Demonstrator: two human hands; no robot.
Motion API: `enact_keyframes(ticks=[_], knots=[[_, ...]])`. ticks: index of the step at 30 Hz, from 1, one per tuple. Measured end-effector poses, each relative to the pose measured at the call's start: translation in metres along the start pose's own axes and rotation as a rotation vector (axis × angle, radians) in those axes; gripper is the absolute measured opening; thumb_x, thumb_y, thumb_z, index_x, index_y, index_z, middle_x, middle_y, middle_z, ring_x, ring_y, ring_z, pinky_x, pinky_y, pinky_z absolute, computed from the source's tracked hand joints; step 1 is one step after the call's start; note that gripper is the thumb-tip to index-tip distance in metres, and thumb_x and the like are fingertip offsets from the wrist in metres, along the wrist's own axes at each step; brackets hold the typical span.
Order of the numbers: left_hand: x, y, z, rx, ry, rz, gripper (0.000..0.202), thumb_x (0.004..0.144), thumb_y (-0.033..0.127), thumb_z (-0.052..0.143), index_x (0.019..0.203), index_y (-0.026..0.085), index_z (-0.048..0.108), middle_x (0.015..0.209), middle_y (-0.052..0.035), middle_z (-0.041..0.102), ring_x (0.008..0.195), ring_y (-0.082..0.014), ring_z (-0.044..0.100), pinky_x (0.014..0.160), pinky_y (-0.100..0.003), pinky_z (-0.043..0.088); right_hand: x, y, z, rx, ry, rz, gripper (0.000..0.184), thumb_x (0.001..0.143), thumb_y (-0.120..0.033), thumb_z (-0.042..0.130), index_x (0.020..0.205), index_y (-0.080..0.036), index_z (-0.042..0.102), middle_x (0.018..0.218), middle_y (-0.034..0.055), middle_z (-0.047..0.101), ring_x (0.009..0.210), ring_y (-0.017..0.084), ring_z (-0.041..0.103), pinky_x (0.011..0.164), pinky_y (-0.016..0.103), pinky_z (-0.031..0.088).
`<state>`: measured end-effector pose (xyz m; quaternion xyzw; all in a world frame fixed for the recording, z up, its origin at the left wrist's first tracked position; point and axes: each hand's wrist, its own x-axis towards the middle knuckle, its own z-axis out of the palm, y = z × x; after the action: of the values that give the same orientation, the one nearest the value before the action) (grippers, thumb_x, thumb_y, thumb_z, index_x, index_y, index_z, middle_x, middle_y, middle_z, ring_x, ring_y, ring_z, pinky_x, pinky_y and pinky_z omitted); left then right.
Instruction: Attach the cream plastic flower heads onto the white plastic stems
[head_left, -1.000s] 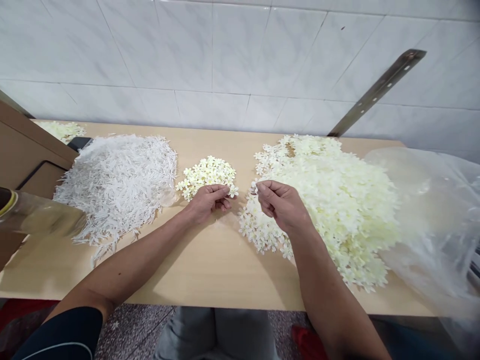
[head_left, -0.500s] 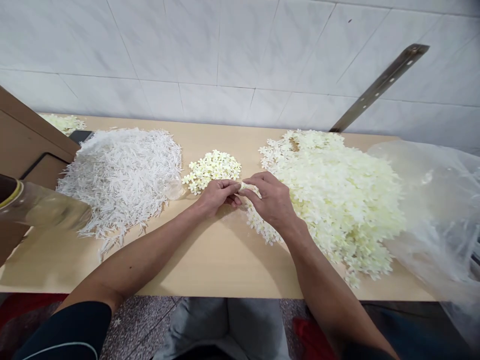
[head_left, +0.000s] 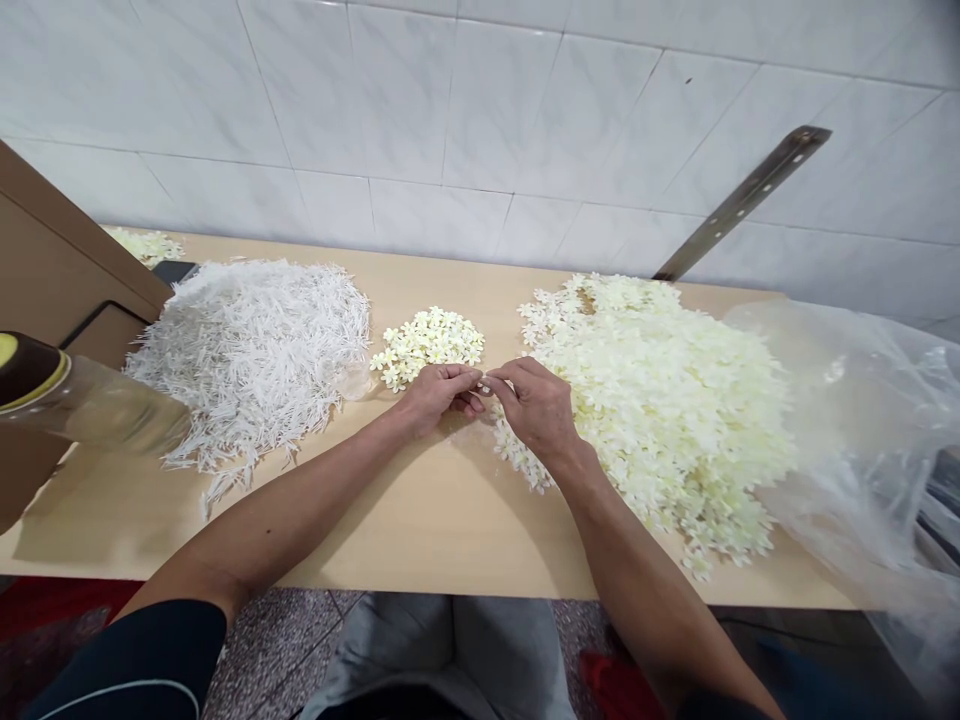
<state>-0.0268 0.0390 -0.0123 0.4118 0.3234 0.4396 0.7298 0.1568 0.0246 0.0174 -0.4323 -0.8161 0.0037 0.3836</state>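
Note:
My left hand (head_left: 441, 394) and my right hand (head_left: 534, 405) meet fingertip to fingertip at the middle of the wooden table (head_left: 420, 520). Both are closed in a pinch on a small cream flower piece (head_left: 485, 384) between them. Just behind the hands lies a small pile of cream flowers (head_left: 429, 343). A large heap of cream flower petals (head_left: 660, 390) spreads to the right, under and beyond my right wrist. A heap of thin white plastic stems (head_left: 251, 345) lies to the left.
A clear plastic bag (head_left: 862, 440) covers the table's right end. A clear bottle with a dark cap (head_left: 67, 400) lies at the left before a brown cardboard box (head_left: 52, 280). A metal bracket (head_left: 742, 200) leans on the tiled wall. More flowers (head_left: 146, 245) lie far left.
My right hand moved left from the big petal heap to meet my left hand; both now pinch the same small piece. The view shifted slightly.

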Motion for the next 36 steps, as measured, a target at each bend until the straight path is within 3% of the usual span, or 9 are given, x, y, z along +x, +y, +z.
enact_keyframes(ticks=[5,10,15,19,23,27,32,36], knots=[[-0.002,0.003,0.0,0.001,-0.009,-0.01,0.034,0.08,0.04,0.081,0.091,0.009,0.074,0.088,-0.012,0.074,0.061,-0.0121,0.067,0.056,-0.022,0.053,0.003,-0.002,0.0,0.05,-0.003,0.064,0.021,0.099,-0.03,0.059,0.086,-0.02,0.072,0.083,0.0054,0.07,0.078,0.018,0.065,0.072,0.031,0.049],[-0.002,0.002,-0.001,0.013,-0.018,-0.005,0.034,0.08,0.04,0.081,0.094,0.009,0.074,0.089,-0.0119,0.074,0.061,-0.0113,0.067,0.057,-0.021,0.053,0.006,-0.002,-0.002,0.11,-0.028,0.238,0.024,0.097,-0.033,0.059,0.081,-0.02,0.071,0.078,0.0035,0.07,0.073,0.018,0.062,0.072,0.031,0.046],[0.0,0.002,0.0,0.021,-0.01,-0.012,0.036,0.08,0.041,0.081,0.094,0.008,0.073,0.089,-0.0118,0.074,0.059,-0.0105,0.066,0.056,-0.021,0.052,0.008,0.0,-0.011,0.298,-0.088,0.502,0.036,0.093,-0.05,0.059,0.078,-0.018,0.069,0.059,-0.0011,0.056,0.056,0.015,0.05,0.056,0.029,0.04],[-0.001,0.002,0.0,0.027,0.017,-0.026,0.036,0.08,0.041,0.081,0.092,0.009,0.072,0.091,-0.0128,0.075,0.059,-0.0103,0.066,0.057,-0.022,0.052,0.01,-0.002,-0.028,0.413,-0.103,0.58,0.044,0.09,-0.059,0.061,0.083,-0.018,0.071,0.056,-0.0025,0.052,0.048,0.012,0.042,0.05,0.028,0.035],[-0.002,0.003,-0.001,0.052,0.029,-0.034,0.035,0.082,0.042,0.079,0.089,0.008,0.072,0.075,-0.0109,0.073,0.057,-0.0111,0.065,0.058,-0.022,0.052,0.009,-0.001,-0.056,0.186,-0.149,0.467,0.031,0.087,-0.049,0.069,0.085,-0.019,0.075,0.067,0.0017,0.065,0.052,0.012,0.046,0.053,0.029,0.038],[-0.002,0.003,0.0,0.064,0.017,-0.03,0.033,0.083,0.04,0.078,0.089,0.008,0.073,0.073,-0.0109,0.073,0.056,-0.0112,0.064,0.061,-0.023,0.053,0.007,0.003,-0.068,-0.037,-0.221,0.241,0.013,0.088,-0.033,0.069,0.092,-0.024,0.077,0.098,0.0044,0.075,0.06,0.014,0.055,0.065,0.032,0.046],[-0.001,0.003,0.002,0.055,0.017,-0.022,0.034,0.082,0.041,0.079,0.088,0.008,0.072,0.072,-0.0101,0.072,0.055,-0.0112,0.065,0.057,-0.021,0.051,0.004,-0.002,-0.036,0.001,-0.082,0.065,0.019,0.093,-0.035,0.067,0.105,-0.024,0.076,0.103,0.0072,0.073,0.085,0.021,0.068,0.078,0.034,0.052],[-0.001,0.002,0.003,0.038,0.021,-0.022,0.034,0.082,0.039,0.08,0.091,0.008,0.072,0.071,-0.009,0.072,0.057,-0.0121,0.066,0.055,-0.021,0.051,0.003,-0.003,-0.013,-0.035,-0.086,0.014,0.017,0.093,-0.034,0.067,0.102,-0.022,0.077,0.096,0.0072,0.071,0.085,0.02,0.068,0.076,0.034,0.053]])
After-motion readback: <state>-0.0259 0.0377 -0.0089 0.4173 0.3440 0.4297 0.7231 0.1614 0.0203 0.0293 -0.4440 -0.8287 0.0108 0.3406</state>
